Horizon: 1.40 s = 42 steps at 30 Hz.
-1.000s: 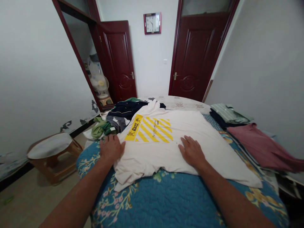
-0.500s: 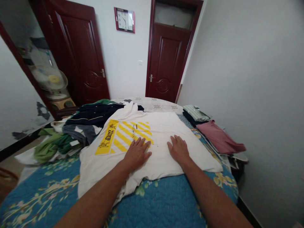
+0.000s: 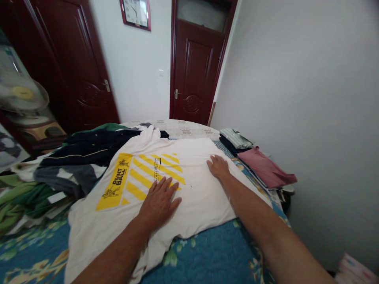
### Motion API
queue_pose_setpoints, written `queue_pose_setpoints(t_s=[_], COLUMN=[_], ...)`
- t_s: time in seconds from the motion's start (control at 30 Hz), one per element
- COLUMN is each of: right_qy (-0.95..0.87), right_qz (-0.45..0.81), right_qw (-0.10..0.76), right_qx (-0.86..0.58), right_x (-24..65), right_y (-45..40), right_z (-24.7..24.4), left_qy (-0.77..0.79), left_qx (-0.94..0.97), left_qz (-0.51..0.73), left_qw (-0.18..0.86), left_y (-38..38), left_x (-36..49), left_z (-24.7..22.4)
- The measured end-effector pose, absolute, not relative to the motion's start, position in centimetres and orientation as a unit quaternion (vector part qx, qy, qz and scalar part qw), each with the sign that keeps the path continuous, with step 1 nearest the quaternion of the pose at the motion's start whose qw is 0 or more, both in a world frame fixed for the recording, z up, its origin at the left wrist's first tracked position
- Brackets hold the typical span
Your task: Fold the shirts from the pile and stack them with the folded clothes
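A white T-shirt (image 3: pixel 201 201) with a yellow striped print and the words "PAINT BALL" lies spread on a blue floral bedcover (image 3: pixel 207 252). My left hand (image 3: pixel 160 201) rests on the shirt with fingers spread, over the lower edge of the yellow print. Farther off and to the right, my right hand (image 3: pixel 218 165) lies on the plain white part, its fingers slightly apart. Neither hand holds anything. Small wrinkles run through the cloth near both hands.
Dark, grey and green clothes (image 3: pixel 85 146) are heaped at the left. Folded clothes, a pink one (image 3: pixel 266 167) and a striped one (image 3: pixel 237 139), are stacked at the right. Behind stand a wall and dark red doors (image 3: pixel 197 71). A fan (image 3: pixel 23 94) is at far left.
My right hand has slid farther away over the shirt. My left hand stays on the print's lower edge. The view has shifted, moving the doors and clock left.
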State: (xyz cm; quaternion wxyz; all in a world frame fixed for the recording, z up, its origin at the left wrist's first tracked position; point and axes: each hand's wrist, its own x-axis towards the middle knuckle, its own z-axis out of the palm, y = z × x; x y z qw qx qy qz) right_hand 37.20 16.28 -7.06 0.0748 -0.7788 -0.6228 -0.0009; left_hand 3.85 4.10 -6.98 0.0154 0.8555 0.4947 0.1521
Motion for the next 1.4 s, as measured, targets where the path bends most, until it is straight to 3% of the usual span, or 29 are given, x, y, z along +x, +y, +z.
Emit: queue_pose_setpoints(t_s=[0.73, 1.03, 1.4], right_qy=[-0.582, -0.532, -0.650], right_qz=[-0.003, -0.118, -0.119], right_qw=[0.130, 0.309, 0.206], right_qx=[-0.803, -0.779, -0.721], right_x=[41.0, 41.6, 40.8], right_y=[25.7, 26.3, 20.4], right_z=[-8.0, -8.8, -9.0], left_qy=[0.497, 0.498, 0.493], left_qx=[0.858, 0.857, 0.856], left_qz=[0.130, 0.130, 0.156], left_qw=[-0.011, -0.016, -0.008], left_y=[4.0, 4.0, 4.5], left_x=[3.5, 3.6, 3.6], left_z=[-7.4, -7.1, -7.5])
